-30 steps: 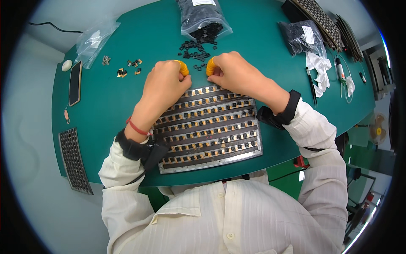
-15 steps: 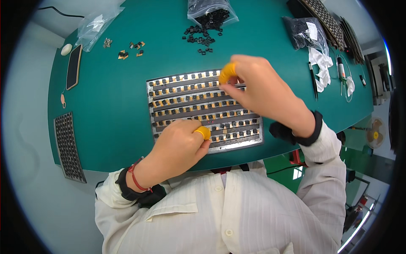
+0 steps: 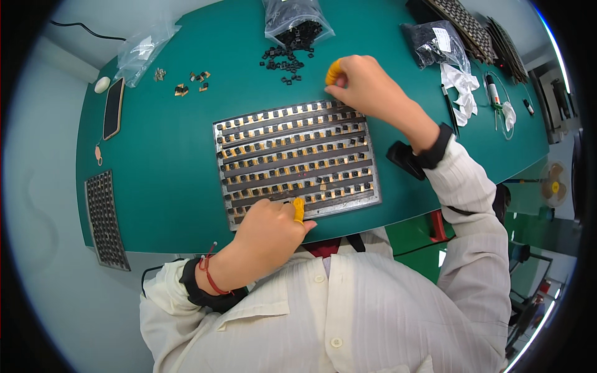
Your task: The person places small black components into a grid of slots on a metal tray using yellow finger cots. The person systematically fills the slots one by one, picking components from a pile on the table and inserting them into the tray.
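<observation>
In front of me lies a metal tray [image 3: 286, 155] with several rows of small black square parts seated on gold-coloured pieces. My left hand [image 3: 270, 229] is over its near edge, fingers curled and a yellow finger cot [image 3: 299, 210] on one finger. Whatever its fingertips hold, if anything, is hidden. Just beyond the tray's far right edge, my right hand [image 3: 367, 84] is raised with thumb and finger pinched together. It wears a yellow finger cot [image 3: 334, 73] too, and nothing I can name shows in the pinch.
Loose black parts [image 3: 283, 61] spill from an open plastic bag [image 3: 292, 22] at the far side. A phone [image 3: 112, 109] and small gold-and-black pieces [image 3: 181, 90] lie left. A second filled tray [image 3: 107, 217] overhangs the left edge. Another bag [image 3: 435, 43], tissue [image 3: 460, 93] and tweezers-like tool [image 3: 450, 110] are right.
My right hand has moved off the tray's upper right, going away from me past its far edge. My left hand has come slightly nearer to me, toward the tray's near edge.
</observation>
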